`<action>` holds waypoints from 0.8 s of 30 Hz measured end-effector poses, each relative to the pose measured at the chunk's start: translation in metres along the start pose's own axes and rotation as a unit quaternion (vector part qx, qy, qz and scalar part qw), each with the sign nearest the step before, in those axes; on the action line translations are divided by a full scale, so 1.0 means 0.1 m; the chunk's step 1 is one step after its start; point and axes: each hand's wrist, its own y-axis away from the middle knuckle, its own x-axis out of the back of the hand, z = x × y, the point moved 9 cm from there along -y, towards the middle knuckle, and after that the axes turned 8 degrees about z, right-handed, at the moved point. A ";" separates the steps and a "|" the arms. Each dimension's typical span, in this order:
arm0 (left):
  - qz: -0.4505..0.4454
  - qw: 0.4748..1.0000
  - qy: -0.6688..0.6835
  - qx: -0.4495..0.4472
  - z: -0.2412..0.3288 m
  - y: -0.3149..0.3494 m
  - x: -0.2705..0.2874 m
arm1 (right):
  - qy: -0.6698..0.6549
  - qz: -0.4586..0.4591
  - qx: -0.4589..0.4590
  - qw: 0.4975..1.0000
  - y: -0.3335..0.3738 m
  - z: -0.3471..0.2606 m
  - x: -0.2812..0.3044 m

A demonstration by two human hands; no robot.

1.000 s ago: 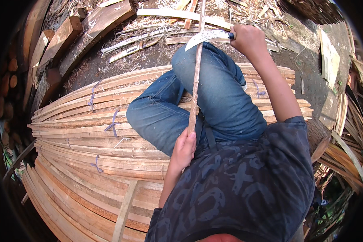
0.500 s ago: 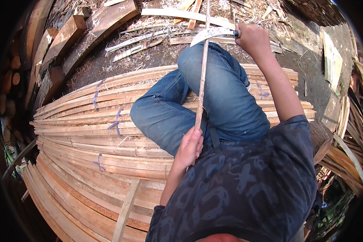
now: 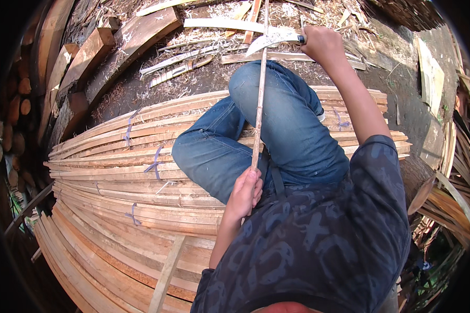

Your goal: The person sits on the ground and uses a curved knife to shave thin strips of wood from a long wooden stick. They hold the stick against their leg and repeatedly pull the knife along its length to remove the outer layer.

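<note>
A long thin wooden stick (image 3: 259,107) runs from my lap over my raised knee and out past the top edge. Its near end is in my left hand (image 3: 244,192), closed round it close to my belly. With my right hand (image 3: 324,46), stretched out ahead, I grip the dark handle of a curved knife (image 3: 273,39). The pale blade lies across the stick beyond my knee, its tip pointing left. From this view I cannot tell how deep the edge sits in the wood.
I sit on bundles of sawn wooden strips (image 3: 193,211) tied with purple bands (image 3: 154,163). Thick beams (image 3: 136,49) lie at the far left. Ahead, shavings and a knife-like tool or sheath (image 3: 178,71) are on the ground. A log (image 3: 418,182) is at my right.
My right hand and the knife have shifted slightly nearer the left and up along the stick. My left hand keeps its hold. The whole view has tilted a little.
</note>
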 end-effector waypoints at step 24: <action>-0.115 0.963 0.220 0.101 -0.21 0.00 -0.14 | -0.158 -0.089 -0.265 0.947 0.77 0.42 -0.52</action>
